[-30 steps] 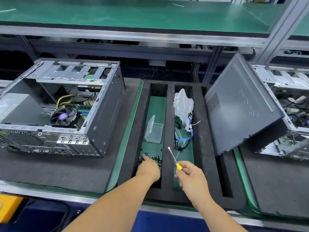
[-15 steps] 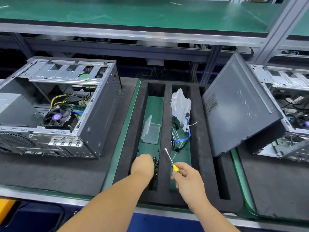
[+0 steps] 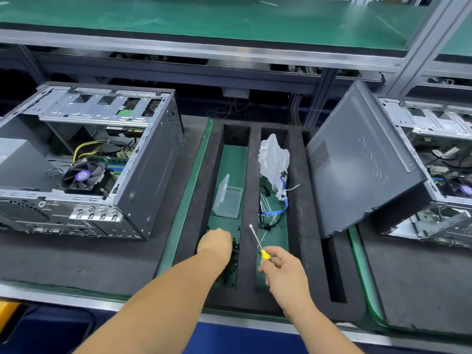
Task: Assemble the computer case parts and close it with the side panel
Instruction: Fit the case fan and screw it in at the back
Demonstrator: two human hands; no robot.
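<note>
Reaching into the left slot of the foam tray (image 3: 251, 175), my left hand (image 3: 217, 242) sits knuckles-up on a heap of black screws (image 3: 235, 247), its fingers hidden, so I cannot tell whether they pinch any. My right hand (image 3: 283, 267) grips a yellow screwdriver (image 3: 258, 242), its tip pointing up and away. The open case (image 3: 102, 159) lies left on the tabletop; the side panel (image 3: 357, 162) leans tilted at right.

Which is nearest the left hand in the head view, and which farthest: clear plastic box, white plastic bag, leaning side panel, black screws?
From the left hand:
1. Black screws, right at its fingers in the left slot.
2. Clear plastic box, farther up that slot.
3. White plastic bag, next slot.
4. Side panel, far right.
</note>
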